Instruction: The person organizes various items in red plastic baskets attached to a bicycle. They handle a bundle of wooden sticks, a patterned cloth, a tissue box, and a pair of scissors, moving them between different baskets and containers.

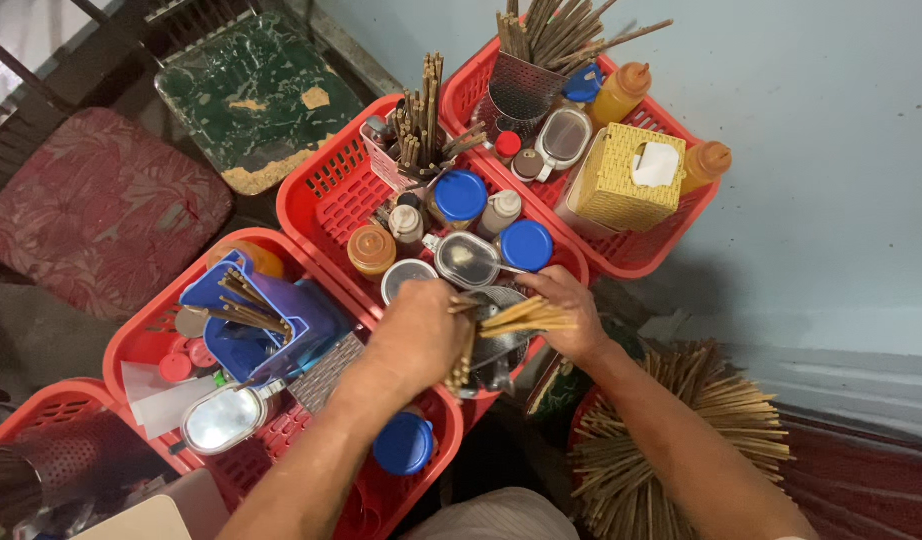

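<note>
My left hand and my right hand both grip a bundle of wooden chopsticks over a perforated metal holder. The holder stands at the near corner of the middle red basket. That basket also holds blue-lidded jars, squeeze bottles and a lidded metal pot. A large pile of loose chopsticks lies below my right forearm.
A near red basket holds a blue chopstick holder and a blue-lidded jar. A far red basket holds a woven yellow tissue box, orange bottles and a chopstick holder. A red cushioned chair stands left.
</note>
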